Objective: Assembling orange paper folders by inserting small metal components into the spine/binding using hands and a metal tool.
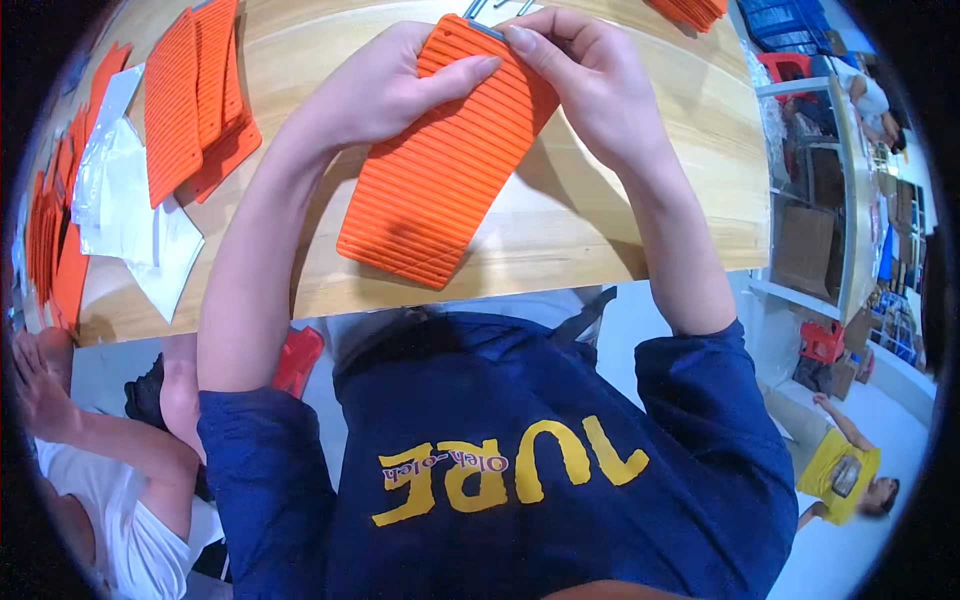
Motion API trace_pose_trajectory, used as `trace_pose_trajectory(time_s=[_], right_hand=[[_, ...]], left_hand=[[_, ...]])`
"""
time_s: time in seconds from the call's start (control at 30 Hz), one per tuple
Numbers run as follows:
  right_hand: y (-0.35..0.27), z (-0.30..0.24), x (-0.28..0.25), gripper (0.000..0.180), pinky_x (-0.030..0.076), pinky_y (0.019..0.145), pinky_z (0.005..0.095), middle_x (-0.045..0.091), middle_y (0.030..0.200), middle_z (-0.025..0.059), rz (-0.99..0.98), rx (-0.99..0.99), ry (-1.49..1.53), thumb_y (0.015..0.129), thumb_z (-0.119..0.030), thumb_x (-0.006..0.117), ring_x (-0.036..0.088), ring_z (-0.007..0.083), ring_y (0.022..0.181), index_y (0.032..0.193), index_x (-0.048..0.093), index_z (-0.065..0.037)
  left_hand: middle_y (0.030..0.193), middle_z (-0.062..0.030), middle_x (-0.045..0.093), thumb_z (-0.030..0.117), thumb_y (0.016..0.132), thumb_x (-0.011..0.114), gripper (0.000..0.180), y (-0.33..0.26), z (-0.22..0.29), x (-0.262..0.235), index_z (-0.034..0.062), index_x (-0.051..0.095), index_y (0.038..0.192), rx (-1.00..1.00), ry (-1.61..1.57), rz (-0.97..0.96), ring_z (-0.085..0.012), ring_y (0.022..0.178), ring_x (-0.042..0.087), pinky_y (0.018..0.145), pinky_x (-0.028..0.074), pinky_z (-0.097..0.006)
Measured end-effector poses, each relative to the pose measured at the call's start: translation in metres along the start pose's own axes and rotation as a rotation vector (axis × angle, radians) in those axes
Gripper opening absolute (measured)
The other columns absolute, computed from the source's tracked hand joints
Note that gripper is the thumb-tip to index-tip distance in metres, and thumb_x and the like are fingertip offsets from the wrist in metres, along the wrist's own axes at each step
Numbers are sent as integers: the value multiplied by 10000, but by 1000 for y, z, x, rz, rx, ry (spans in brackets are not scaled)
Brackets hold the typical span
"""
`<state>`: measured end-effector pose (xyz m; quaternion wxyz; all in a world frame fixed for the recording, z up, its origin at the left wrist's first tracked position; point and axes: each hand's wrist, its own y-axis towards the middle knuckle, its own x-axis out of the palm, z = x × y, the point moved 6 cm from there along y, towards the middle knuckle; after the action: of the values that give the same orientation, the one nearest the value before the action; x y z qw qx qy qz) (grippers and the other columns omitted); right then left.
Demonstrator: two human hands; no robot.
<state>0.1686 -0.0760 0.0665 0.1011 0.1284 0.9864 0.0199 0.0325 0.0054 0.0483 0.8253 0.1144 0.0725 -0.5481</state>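
A flat orange ribbed panel [430, 200] lies slantwise before me, its near end close to the table's front edge. My left hand [385, 90] grips its upper left side, with the thumb across the ribs and the fingers hidden beneath. At the panel's far end there is a grey metal strip [483, 27] with thin metal prongs [474, 8] running out of the picture. My right hand [605, 95] is closed there, its thumb and forefinger pinching the strip's right end at the panel's corner.
Several similar orange panels [190, 110] are stacked at the left beside white sheets and clear plastic [110, 200]. More orange pieces [690, 12] lie at the far right of the wooden table [660, 180]. A co-worker [110, 480] sits close on my left; shelving [810, 200] stands at right.
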Motion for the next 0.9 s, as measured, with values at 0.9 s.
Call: trace_pose_trajectory(time_s=[0.9], right_hand=[[5, -5, -6, 167, 493, 625, 191, 707, 870, 78, -2, -112, -96, 960, -25, 626, 605, 88, 709, 1083, 701, 60]], left_hand=[[842, -89, 697, 242, 977, 656, 259, 7, -11, 8, -9, 669, 1039, -34, -121, 32, -114, 667, 629, 577, 498, -229]])
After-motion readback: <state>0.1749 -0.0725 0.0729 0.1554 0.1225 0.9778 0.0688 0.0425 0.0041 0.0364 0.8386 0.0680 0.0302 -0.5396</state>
